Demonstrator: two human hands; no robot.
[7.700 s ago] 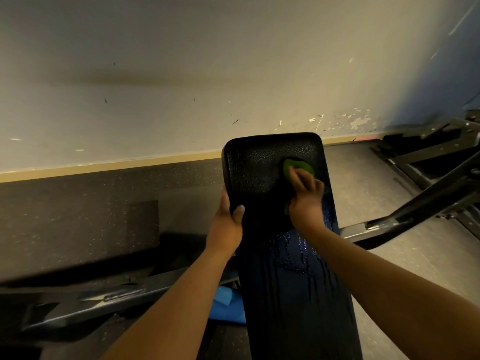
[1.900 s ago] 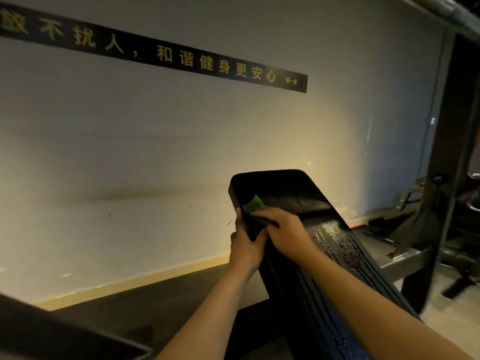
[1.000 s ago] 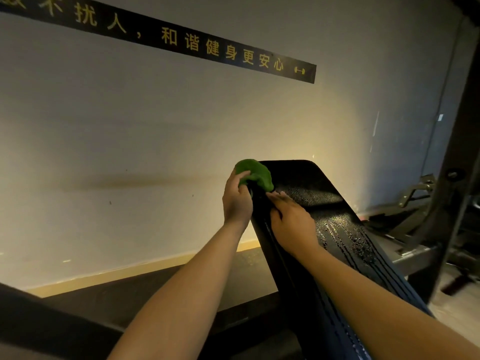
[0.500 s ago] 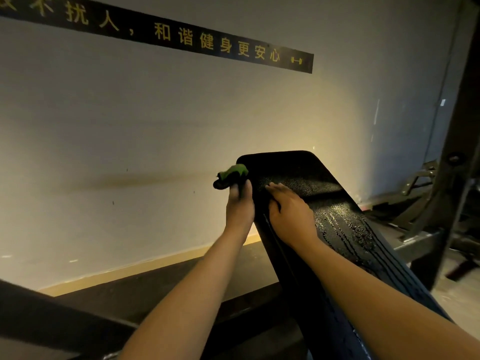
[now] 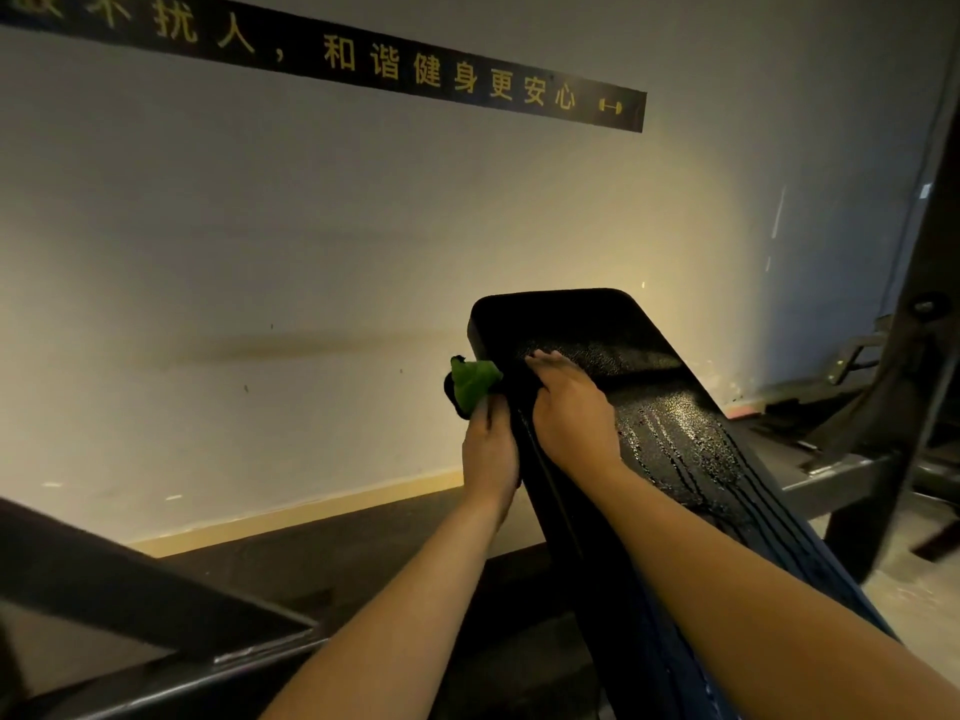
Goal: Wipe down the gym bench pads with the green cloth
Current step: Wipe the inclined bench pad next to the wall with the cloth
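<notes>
Both hands work at the raised top end of the bench pad [image 5: 675, 439]: my left hand [image 5: 489, 449] grips the bunched green cloth [image 5: 475, 383] in curled fingers against the pad's left edge, just below its top left corner, because I judge the side face is the part being wiped now. My right hand [image 5: 571, 413] lies flat with straight fingers on the upper face just beside that edge, holding nothing, I think to steady the tilted pad against the sideways push. Wet streaks [image 5: 685, 459] run down the face toward the right edge, so that stretch likely wants a pass next
</notes>
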